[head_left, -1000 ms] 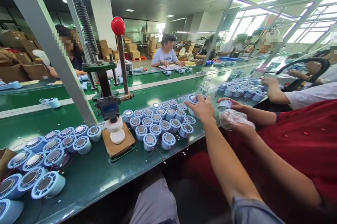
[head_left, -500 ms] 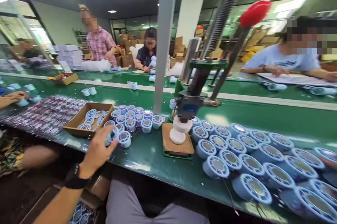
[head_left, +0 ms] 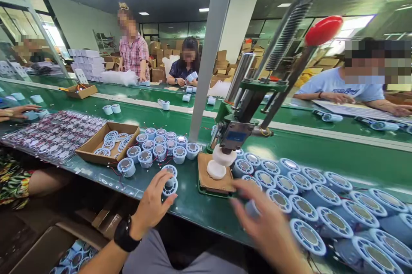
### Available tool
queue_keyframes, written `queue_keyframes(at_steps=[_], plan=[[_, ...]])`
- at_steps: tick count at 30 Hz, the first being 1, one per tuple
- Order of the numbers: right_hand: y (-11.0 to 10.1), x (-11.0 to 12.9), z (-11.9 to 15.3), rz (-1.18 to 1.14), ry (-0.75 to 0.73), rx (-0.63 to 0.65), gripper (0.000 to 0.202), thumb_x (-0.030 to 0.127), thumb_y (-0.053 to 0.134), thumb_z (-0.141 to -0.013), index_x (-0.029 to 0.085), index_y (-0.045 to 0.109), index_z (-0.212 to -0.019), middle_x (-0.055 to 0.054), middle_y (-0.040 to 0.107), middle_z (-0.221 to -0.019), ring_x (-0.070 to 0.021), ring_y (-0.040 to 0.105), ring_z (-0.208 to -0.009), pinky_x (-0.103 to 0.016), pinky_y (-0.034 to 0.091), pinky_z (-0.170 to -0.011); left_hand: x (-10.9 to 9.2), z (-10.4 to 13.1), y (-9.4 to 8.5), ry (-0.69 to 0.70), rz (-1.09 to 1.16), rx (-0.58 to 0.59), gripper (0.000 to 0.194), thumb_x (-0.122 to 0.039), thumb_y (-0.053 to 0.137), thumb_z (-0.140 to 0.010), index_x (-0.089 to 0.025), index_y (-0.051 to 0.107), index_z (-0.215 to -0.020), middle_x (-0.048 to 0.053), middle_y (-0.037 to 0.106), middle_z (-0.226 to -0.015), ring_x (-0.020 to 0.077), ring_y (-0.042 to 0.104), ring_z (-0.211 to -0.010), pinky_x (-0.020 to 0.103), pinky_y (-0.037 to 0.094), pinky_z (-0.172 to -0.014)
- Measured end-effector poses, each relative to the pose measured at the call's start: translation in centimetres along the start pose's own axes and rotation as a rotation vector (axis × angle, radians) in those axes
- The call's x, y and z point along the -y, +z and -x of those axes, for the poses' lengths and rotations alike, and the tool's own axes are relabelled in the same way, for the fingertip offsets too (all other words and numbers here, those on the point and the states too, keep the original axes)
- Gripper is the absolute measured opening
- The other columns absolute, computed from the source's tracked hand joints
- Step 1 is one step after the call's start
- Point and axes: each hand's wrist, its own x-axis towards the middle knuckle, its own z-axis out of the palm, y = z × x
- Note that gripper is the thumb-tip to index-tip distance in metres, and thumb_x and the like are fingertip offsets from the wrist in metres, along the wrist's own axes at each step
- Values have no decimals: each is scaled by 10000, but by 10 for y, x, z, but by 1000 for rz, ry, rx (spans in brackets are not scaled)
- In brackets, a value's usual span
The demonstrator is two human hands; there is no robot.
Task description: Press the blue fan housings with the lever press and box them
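Observation:
My left hand (head_left: 152, 201) curls its thumb and fingers around a light-blue round housing (head_left: 170, 187) with a slotted ring top, low over the table. Another ring-topped piece (head_left: 169, 171) shows right behind it, partly covered by my fingers. My right hand (head_left: 265, 220) is smeared by motion in front of the right-hand group. A light-blue housing (head_left: 252, 208) shows between its thumb and fingers; whether they grip it is unclear. Between my hands stands a hand press (head_left: 238, 132) with a red-knobbed lever. Its white upper pad (head_left: 224, 156) hangs over a white round pad (head_left: 216, 170) on a brown board.
Several housings (head_left: 160, 151) with thin wires stand left of the press; many more (head_left: 302, 205) fill the right. A cardboard box (head_left: 84, 153) holds light-blue rings. Wired parts (head_left: 54, 136) cover the far left. A grey post (head_left: 209, 59) rises behind the press. Co-workers sit and stand opposite.
My left hand has moved right, toward the press, with the light-blue housing. My right hand has come into view at the right. The camera view has shifted slightly.

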Motion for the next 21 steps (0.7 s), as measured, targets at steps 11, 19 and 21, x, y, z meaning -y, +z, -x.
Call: queue_keyframes(at_steps=[11, 19, 21], plan=[[105, 39, -129, 308, 27, 395, 503, 533, 403, -1001, 366, 460, -1473, -103, 323, -1554, -371, 244, -1468, -594, 302, -1141, 6, 22, -5, -250, 157, -190, 401, -401, 538, -951, -188, 550, -1291, 140, 620, -1280, 273, 607, -1187, 459, 498, -1024], [103, 73, -85, 426, -40, 438, 471, 454, 368, -1021, 403, 421, -1486, -102, 373, -1506, -348, 345, -1372, -560, 437, -1021, 0, 24, -2, -239, 231, -205, 407, -409, 563, -949, -194, 555, -1295, 138, 607, -1287, 264, 581, -1221, 432, 488, -1038], [98, 84, -75, 433, -46, 472, 472, 435, 362, -1023, 384, 428, -1487, -117, 393, -1487, -338, 384, -1341, -513, 472, -998, 2, 28, -3, -242, 223, -210, 404, -403, 571, -949, -198, 553, -1297, 134, 611, -1282, 257, 587, -1215, 422, 491, -1036]])
